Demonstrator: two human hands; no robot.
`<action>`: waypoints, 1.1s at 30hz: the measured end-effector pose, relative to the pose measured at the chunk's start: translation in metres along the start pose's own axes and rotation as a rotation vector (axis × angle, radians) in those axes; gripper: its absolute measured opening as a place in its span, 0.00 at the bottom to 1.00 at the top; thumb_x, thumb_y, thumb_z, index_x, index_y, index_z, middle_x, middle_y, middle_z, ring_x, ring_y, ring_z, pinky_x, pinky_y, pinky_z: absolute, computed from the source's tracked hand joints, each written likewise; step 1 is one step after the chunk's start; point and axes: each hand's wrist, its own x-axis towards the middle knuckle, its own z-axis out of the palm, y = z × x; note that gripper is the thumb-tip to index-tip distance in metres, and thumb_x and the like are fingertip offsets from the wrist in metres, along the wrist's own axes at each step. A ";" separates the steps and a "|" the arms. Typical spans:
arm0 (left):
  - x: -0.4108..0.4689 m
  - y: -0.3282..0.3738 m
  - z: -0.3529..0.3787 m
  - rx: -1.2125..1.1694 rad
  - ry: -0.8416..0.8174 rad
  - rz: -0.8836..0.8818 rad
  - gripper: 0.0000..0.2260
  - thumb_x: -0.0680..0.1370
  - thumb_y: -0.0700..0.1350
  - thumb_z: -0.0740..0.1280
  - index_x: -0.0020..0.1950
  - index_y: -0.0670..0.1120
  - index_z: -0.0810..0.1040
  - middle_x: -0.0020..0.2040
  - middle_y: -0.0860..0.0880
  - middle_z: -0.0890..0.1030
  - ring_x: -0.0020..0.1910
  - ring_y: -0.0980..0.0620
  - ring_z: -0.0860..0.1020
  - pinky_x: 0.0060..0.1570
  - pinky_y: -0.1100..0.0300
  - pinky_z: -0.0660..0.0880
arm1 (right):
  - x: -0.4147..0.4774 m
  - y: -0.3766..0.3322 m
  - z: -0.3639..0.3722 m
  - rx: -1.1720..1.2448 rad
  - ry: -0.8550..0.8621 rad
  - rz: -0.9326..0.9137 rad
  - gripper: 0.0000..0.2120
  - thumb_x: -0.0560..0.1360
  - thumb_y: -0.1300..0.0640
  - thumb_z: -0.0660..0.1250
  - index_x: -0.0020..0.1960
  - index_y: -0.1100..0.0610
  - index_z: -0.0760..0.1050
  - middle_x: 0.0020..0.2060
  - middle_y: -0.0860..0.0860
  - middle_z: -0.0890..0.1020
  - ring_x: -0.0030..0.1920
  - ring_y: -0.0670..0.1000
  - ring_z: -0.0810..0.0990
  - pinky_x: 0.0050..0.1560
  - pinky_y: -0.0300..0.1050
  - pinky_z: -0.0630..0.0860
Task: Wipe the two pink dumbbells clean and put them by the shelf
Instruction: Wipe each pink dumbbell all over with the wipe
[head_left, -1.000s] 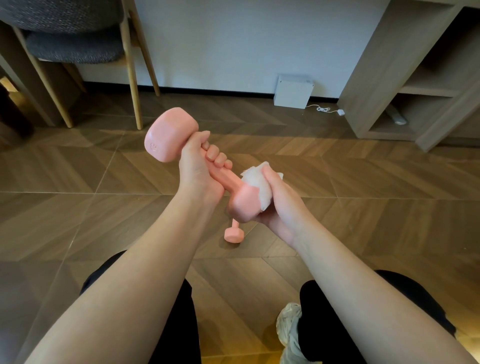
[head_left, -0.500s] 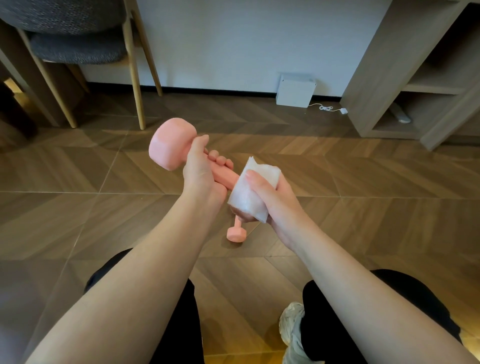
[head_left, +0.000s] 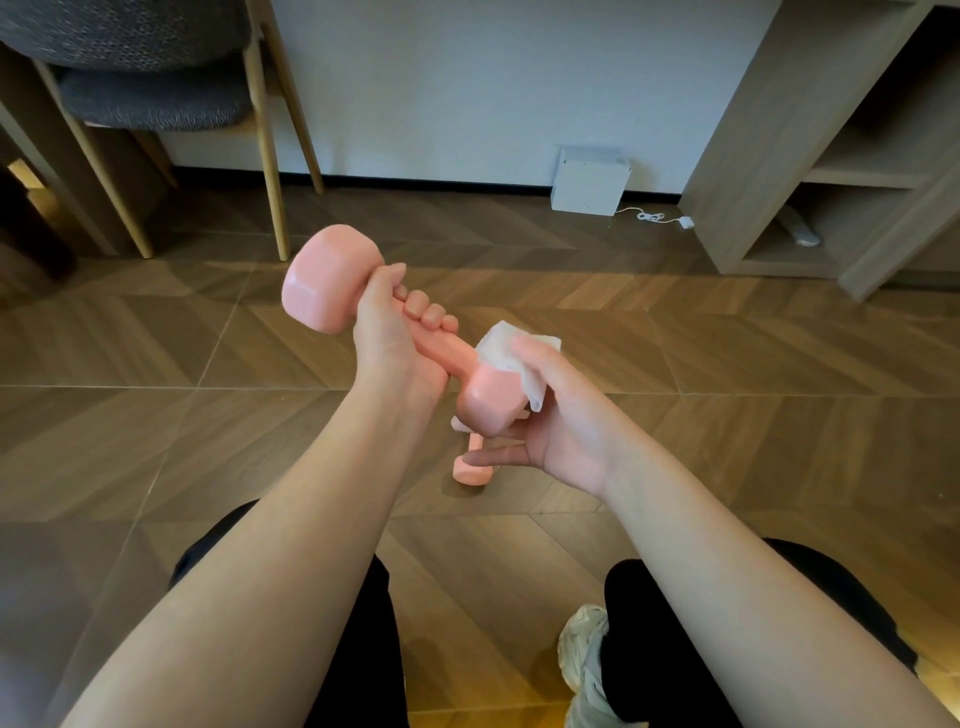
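The shelf (head_left: 779, 156) stands well beyond both grips, to their right. The left grip (head_left: 395, 343) curls fully round one pink dumbbell (head_left: 327, 280) at its handle. The second dumbbell (head_left: 470, 470) lies on the floor (head_left: 208, 441) under the right grip (head_left: 561, 415), which clamps a white wipe (head_left: 506, 348) onto the held one's near head.

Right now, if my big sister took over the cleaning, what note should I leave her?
Left hand grips the handle of the first pink dumbbell, held up in the air.
Right hand holds a white wipe against that dumbbell's near end.
The second pink dumbbell lies on the floor beneath the hands, mostly hidden.
Done: wiping of the first is under way; how much is clean I cannot tell.
Left: finish it, wipe the second, put both by the shelf at far right.
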 end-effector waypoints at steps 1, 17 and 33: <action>0.000 0.000 0.000 0.006 0.000 0.001 0.15 0.78 0.43 0.64 0.33 0.48 0.63 0.26 0.53 0.60 0.23 0.54 0.60 0.29 0.61 0.62 | 0.001 0.002 -0.001 -0.008 0.000 -0.001 0.22 0.75 0.44 0.67 0.63 0.56 0.75 0.53 0.61 0.75 0.55 0.64 0.78 0.46 0.60 0.81; -0.001 0.002 -0.002 -0.005 0.010 0.005 0.13 0.77 0.42 0.67 0.36 0.47 0.66 0.27 0.52 0.68 0.24 0.55 0.66 0.29 0.62 0.68 | 0.000 0.008 0.004 -0.215 -0.027 -0.277 0.20 0.71 0.57 0.73 0.62 0.51 0.73 0.50 0.55 0.81 0.46 0.54 0.82 0.46 0.54 0.81; -0.004 0.003 -0.001 0.004 0.107 0.019 0.10 0.76 0.44 0.68 0.39 0.46 0.69 0.26 0.51 0.69 0.24 0.54 0.68 0.32 0.62 0.71 | 0.005 0.012 0.005 -0.333 0.104 -0.365 0.34 0.61 0.46 0.76 0.65 0.49 0.71 0.54 0.47 0.81 0.51 0.46 0.81 0.45 0.40 0.78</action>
